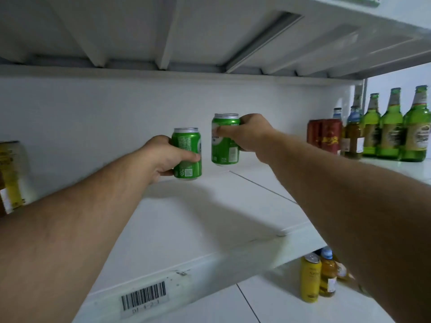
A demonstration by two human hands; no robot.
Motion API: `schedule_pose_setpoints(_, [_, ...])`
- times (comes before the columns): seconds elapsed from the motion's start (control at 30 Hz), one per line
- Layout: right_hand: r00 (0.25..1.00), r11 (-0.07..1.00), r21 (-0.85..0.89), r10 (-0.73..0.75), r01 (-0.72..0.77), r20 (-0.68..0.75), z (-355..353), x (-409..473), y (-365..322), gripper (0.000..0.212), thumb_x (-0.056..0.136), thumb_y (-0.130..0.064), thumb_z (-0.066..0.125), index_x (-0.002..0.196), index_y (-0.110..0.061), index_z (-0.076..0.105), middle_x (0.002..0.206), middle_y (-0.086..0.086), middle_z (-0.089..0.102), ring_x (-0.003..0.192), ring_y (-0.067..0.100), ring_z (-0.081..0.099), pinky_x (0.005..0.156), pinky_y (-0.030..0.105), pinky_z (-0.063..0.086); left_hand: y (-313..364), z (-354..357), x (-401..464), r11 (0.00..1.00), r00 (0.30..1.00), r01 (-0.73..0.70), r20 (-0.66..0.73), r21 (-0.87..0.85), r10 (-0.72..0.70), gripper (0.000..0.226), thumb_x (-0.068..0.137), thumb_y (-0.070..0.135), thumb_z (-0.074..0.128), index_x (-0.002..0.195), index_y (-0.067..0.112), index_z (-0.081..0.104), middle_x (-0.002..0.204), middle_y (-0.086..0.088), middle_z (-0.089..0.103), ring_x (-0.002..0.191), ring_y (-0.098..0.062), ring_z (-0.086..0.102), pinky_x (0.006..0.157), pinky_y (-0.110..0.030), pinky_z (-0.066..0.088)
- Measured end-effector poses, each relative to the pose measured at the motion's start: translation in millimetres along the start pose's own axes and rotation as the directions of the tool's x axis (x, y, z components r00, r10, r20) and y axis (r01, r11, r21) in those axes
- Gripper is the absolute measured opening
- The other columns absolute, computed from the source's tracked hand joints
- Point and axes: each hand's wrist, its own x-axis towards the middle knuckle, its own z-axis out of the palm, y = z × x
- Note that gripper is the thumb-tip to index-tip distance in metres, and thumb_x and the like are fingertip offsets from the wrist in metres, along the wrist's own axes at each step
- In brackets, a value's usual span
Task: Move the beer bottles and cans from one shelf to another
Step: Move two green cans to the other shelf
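Both my arms reach into a white shelf. My left hand grips a green beer can, held upright just above the shelf surface. My right hand grips a second green can, a little higher and farther back, close to the white back wall. The two cans are side by side and apart. On the same shelf at the far right stand red cans and several green beer bottles.
A yellow-labelled pack sits at the left edge of the shelf. On the shelf below, a yellow can and amber bottles stand under my right forearm. Another shelf's underside hangs close overhead. A barcode label marks the front lip.
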Motion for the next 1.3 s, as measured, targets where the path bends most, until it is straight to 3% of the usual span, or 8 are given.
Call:
schedule_pose_setpoints(0.13, [0.996,0.998,-0.055,0.032,-0.037,-0.085,-53,-14,10,0.041,0.071,-0.042,0.087,0.096,-0.016,0.068,0.088,-0.001,0.07,0.079,0.012,0.066,0.068,0.026,0.055,21,43,-8,0.999,0.998,-0.031,0.057,-0.017,0.032,0.049,0.067,0.015,0.094,0.11,0.013,0.069,0.103,-0.006,0.077,0.095,-0.023,0.075,0.091,-0.044,0.06])
schedule_pose_setpoints(0.27, [0.992,0.996,-0.068,0.042,-0.05,-0.117,-105,-23,23,0.046,0.07,-0.044,0.088,0.1,-0.015,0.068,0.094,0.002,0.072,0.083,0.016,0.068,0.071,0.029,0.056,44,91,-20,0.997,0.994,-0.059,0.092,-0.04,0.062,0.048,0.069,0.015,0.093,0.109,0.014,0.068,0.102,-0.004,0.077,0.092,-0.021,0.075,0.086,-0.04,0.061])
schedule_pose_setpoints(0.43, [0.994,0.991,-0.117,0.051,-0.063,-0.1,-172,-34,40,0.048,0.075,-0.044,0.084,0.107,-0.014,0.065,0.093,0.001,0.07,0.082,0.015,0.068,0.059,0.024,0.05,72,157,-38,0.996,0.991,-0.059,0.119,-0.071,0.067,0.046,0.069,0.014,0.093,0.107,0.013,0.067,0.101,-0.005,0.078,0.09,-0.021,0.076,0.084,-0.04,0.062])
schedule_pose_setpoints(0.57, [0.993,0.988,-0.132,0.066,-0.079,-0.097,-226,-37,56,0.048,0.074,-0.046,0.084,0.104,-0.015,0.062,0.093,0.002,0.069,0.082,0.018,0.068,0.064,0.028,0.053,95,205,-51,0.995,0.99,-0.048,0.125,-0.088,0.059,0.041,0.071,0.013,0.092,0.104,0.013,0.067,0.1,-0.005,0.077,0.09,-0.02,0.075,0.078,-0.034,0.061])
schedule_pose_setpoints(0.7, [0.99,0.983,-0.158,0.077,-0.095,-0.115,-273,-34,73,0.06,0.072,-0.05,0.083,0.114,-0.014,0.061,0.102,0.005,0.069,0.093,0.026,0.069,0.086,0.041,0.058,114,245,-59,0.993,0.991,-0.03,0.123,-0.113,0.044,0.048,0.069,0.012,0.093,0.109,0.012,0.067,0.102,-0.006,0.077,0.092,-0.022,0.075,0.087,-0.041,0.061])
schedule_pose_setpoints(0.8, [0.988,0.982,-0.158,0.081,-0.101,-0.133,-299,-30,84,0.065,0.071,-0.051,0.084,0.118,-0.014,0.062,0.104,0.006,0.069,0.095,0.026,0.069,0.087,0.041,0.058,125,267,-63,0.992,0.992,-0.029,0.121,-0.124,0.044,0.043,0.071,0.01,0.092,0.105,0.013,0.066,0.101,-0.006,0.076,0.091,-0.022,0.075,0.087,-0.041,0.061])
schedule_pose_setpoints(1.07, [0.987,0.988,-0.126,0.071,-0.089,-0.143,-326,-15,109,0.052,0.072,-0.045,0.086,0.105,-0.012,0.064,0.096,0.005,0.07,0.086,0.02,0.068,0.071,0.031,0.055,133,306,-49,0.995,0.99,-0.032,0.133,-0.099,0.045,0.048,0.069,0.013,0.093,0.109,0.014,0.065,0.104,-0.005,0.075,0.095,-0.023,0.073,0.088,-0.043,0.061])
schedule_pose_setpoints(1.3, [0.988,0.986,-0.137,0.075,-0.094,-0.135,-317,7,121,0.044,0.073,-0.043,0.085,0.099,-0.015,0.063,0.093,0.003,0.069,0.081,0.016,0.066,0.067,0.029,0.053,125,319,-24,0.994,0.987,-0.043,0.151,-0.1,0.058,0.048,0.069,0.014,0.093,0.107,0.015,0.064,0.105,-0.006,0.074,0.097,-0.024,0.073,0.089,-0.044,0.061])
